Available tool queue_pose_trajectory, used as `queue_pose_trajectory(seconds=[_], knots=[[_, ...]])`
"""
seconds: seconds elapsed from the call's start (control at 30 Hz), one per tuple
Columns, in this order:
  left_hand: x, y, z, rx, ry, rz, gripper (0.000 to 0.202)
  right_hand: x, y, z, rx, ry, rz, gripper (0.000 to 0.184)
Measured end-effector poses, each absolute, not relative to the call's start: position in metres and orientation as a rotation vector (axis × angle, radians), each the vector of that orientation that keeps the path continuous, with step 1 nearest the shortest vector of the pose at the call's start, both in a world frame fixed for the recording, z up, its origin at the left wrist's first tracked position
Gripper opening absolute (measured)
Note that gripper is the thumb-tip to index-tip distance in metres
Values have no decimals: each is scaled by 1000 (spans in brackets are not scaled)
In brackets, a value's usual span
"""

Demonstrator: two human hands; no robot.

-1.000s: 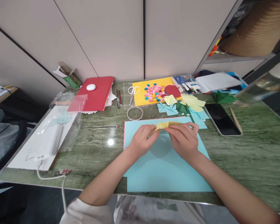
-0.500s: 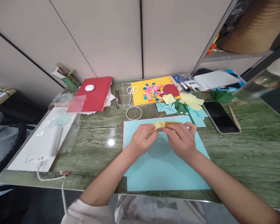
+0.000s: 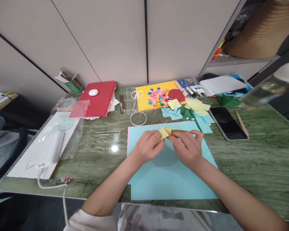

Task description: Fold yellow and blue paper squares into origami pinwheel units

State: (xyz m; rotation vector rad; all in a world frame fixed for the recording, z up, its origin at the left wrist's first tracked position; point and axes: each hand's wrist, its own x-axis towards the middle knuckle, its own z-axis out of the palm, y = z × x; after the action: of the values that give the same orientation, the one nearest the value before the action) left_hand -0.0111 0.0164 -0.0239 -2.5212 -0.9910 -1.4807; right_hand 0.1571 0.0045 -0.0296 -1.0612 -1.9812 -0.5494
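Between my two hands is a piece of folded yellow paper (image 3: 165,132), held above a large light-blue sheet (image 3: 168,179). My left hand (image 3: 148,146) pinches its left end between thumb and fingers. On the right side my right hand (image 3: 188,147) grips the longer part, with fingers along its edge. My fingers cover much of the paper, so its full shape is hidden. A pink edge shows under the blue sheet. Just beyond my hands lie folded papers in light blue (image 3: 171,113), dark green (image 3: 187,112) and pale yellow (image 3: 197,106).
White-handled scissors (image 3: 136,95) and a ring (image 3: 138,118) lie behind the sheet. Small coloured pieces (image 3: 158,96) rest on yellow card (image 3: 142,102). A phone (image 3: 228,123) is at right, red folders (image 3: 96,104) at back left, and a white power strip (image 3: 51,149) at left.
The yellow paper's left part has turned and now shows a broader folded face. Both hands keep hold of it, and the whole view has shifted slightly.
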Motion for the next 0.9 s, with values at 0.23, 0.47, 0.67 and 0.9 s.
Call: queue_pose_trajectory(seconds=[0.23, 0.47, 0.67, 0.9], knots=[[-9, 13, -25, -2565, -1083, -1423, 21, 154, 4, -31, -1108, -1970, -531, 16], [-8, 15, -30, -2603, -1555, -1314, 11, 153, 9, -33, -1165, -1944, -294, 20], [-11, 21, -33, -2546, -1332, -1260, 10, 152, 11, -35, -1183, -1900, -126, 15], [-8, 21, -36, -2510, -1295, -1233, 8, 150, 9, -32, -1228, -1894, -72, 13]])
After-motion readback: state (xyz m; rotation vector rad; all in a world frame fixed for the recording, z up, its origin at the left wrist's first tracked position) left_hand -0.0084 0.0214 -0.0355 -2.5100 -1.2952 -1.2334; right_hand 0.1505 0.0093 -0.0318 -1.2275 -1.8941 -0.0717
